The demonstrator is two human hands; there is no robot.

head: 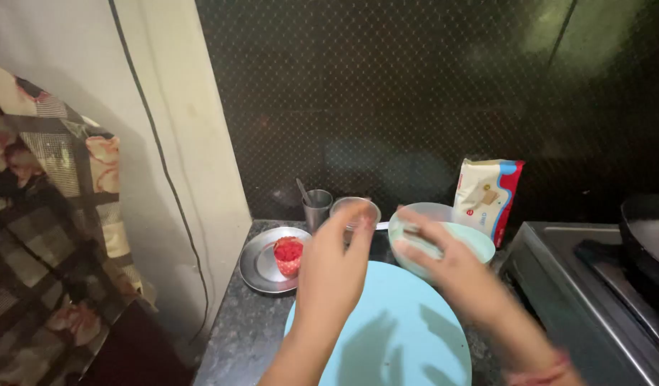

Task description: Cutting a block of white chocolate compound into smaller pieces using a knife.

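My left hand (333,268) is raised over a round light blue board (401,336), its fingertips close to a small clear glass bowl (356,208). Motion blur hides whether it grips anything. My right hand (444,261) lies across the near rim of a pale green bowl (472,239), fingers stretched toward the left. It is blurred too, so I cannot tell if it holds the bowl. A red thread band circles my right wrist.
A steel plate (261,266) carries a red cup (288,256). A steel tumbler (317,207) holds a spoon. A white, red and blue packet (487,194) leans on the dark wall. A stove (594,293) with a dark pan (647,236) stands at right. Patterned cloth (43,214) hangs at left.
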